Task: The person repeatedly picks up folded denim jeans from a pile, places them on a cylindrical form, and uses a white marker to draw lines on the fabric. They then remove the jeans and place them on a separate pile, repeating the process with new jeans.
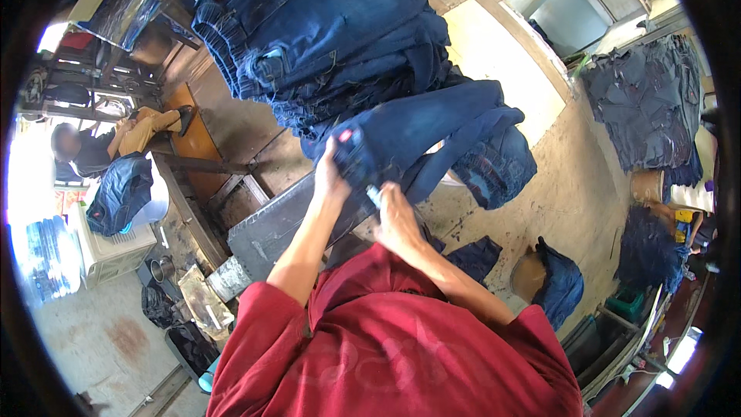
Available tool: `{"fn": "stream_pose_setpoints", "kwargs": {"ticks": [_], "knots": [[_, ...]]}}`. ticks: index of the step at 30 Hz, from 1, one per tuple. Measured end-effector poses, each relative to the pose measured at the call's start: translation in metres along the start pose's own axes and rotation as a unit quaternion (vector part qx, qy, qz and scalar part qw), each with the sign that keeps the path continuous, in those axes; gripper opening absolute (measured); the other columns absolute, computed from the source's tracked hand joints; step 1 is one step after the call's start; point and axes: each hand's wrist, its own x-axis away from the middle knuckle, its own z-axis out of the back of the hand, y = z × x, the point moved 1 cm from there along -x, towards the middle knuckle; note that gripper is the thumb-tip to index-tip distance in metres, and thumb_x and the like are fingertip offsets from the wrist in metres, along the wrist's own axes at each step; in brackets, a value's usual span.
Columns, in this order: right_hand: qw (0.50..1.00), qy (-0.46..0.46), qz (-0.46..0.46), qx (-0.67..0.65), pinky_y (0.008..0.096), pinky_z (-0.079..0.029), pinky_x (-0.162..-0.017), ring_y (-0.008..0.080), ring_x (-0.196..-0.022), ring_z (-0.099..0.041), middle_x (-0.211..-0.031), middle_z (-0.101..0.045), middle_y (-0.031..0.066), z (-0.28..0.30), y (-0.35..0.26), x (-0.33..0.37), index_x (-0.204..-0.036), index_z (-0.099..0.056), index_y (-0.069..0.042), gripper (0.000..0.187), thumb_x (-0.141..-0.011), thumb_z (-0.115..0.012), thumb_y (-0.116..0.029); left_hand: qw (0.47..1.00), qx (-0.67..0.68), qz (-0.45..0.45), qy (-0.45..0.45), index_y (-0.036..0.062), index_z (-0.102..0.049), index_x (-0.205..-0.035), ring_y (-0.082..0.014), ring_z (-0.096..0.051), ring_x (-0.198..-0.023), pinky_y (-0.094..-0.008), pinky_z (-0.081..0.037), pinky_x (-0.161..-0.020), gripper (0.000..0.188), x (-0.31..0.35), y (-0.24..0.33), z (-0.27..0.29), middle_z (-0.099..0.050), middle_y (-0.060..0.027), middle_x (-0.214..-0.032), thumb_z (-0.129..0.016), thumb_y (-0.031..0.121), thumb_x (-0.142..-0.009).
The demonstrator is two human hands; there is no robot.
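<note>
A pair of dark blue jeans [432, 127] stretches in front of me, with a small red patch near its waist. My left hand [330, 181] is closed on the waist end, its thumb on top near the red patch. Close by on the right, my right hand [397, 220] is closed round a small pale-blue object [374, 194], which points at the denim. That object is blurred, so its kind does not show. Beyond these jeans rises a tall stack of blue jeans [332, 27] with elastic waists. A folded, faded leg [498, 170] hangs at the right.
A dark padded bench [266, 235] runs below my left forearm. Grey garments [648, 100] are piled at the right, with a dark blue heap [652, 251] nearer. Jeans drape a round stool [529, 276]. A person [147, 127] reclines at the left beside a wooden table [193, 212].
</note>
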Motion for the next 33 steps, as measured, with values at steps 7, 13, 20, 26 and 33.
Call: {"fn": "stream_pose_setpoints", "kwargs": {"ticks": [7,13,20,26,33], "knots": [[0.926,-0.293,0.039,-0.234,0.0484,-0.056,-0.107,0.0410,-0.116,-0.071,-0.126,-0.068,0.0213,-0.090,-0.071,0.069,-0.145,-0.052,0.004,0.063,-0.103,-0.077,-0.036,0.988,-0.007,-0.073,0.138,0.0063,-0.062,-0.150,-0.0358,-0.067,-0.134,-0.0590,-0.050,-0.119,0.056,0.198,0.086,0.175,-0.069,-0.0169,-0.149,-0.057,0.049,-0.114],[0.888,-0.304,-0.139,-0.314,0.0354,-0.057,-0.069,0.0162,-0.076,-0.070,-0.082,-0.072,0.0087,-0.119,-0.093,0.042,-0.115,-0.067,-0.003,0.048,-0.120,-0.042,-0.045,0.965,-0.068,-0.093,0.236,0.0057,-0.072,-0.135,-0.0310,-0.078,-0.110,-0.0543,-0.061,-0.103,0.042,0.221,0.130,0.215,-0.079,-0.0151,-0.125,-0.065,0.041,-0.111],[0.963,-0.197,0.084,-0.165,0.0419,-0.051,-0.064,0.0234,-0.070,-0.068,-0.078,-0.068,0.0092,-0.110,-0.078,-0.020,-0.120,-0.064,-0.007,0.028,-0.119,-0.049,-0.030,0.949,-0.068,-0.189,0.242,0.0013,-0.072,-0.134,-0.0288,-0.079,-0.103,-0.0475,-0.064,-0.093,0.040,0.225,0.122,0.209,-0.080,-0.0137,-0.122,-0.075,0.029,-0.106],[0.981,0.029,-0.117,-0.154,0.0360,-0.052,-0.070,0.0197,-0.075,-0.064,-0.085,-0.063,0.0050,-0.053,0.028,-0.060,-0.112,-0.058,-0.005,0.031,-0.115,-0.061,-0.036,0.879,-0.189,-0.310,0.311,-0.0010,-0.077,-0.126,-0.0222,-0.078,-0.094,-0.0387,-0.062,-0.086,0.041,0.280,0.159,0.251,-0.082,-0.0124,-0.114,-0.084,0.028,-0.099],[0.879,0.253,-0.303,-0.267,0.0241,-0.043,-0.046,0.0073,-0.057,-0.055,-0.083,-0.061,-0.0008,-0.050,0.091,-0.041,-0.120,-0.059,-0.011,0.038,-0.103,-0.080,-0.038,0.794,-0.334,-0.339,0.379,-0.0064,-0.074,-0.122,-0.0194,-0.074,-0.096,-0.0341,-0.058,-0.089,0.037,0.272,0.170,0.258,-0.081,-0.0116,-0.112,-0.086,0.019,-0.097]]}}
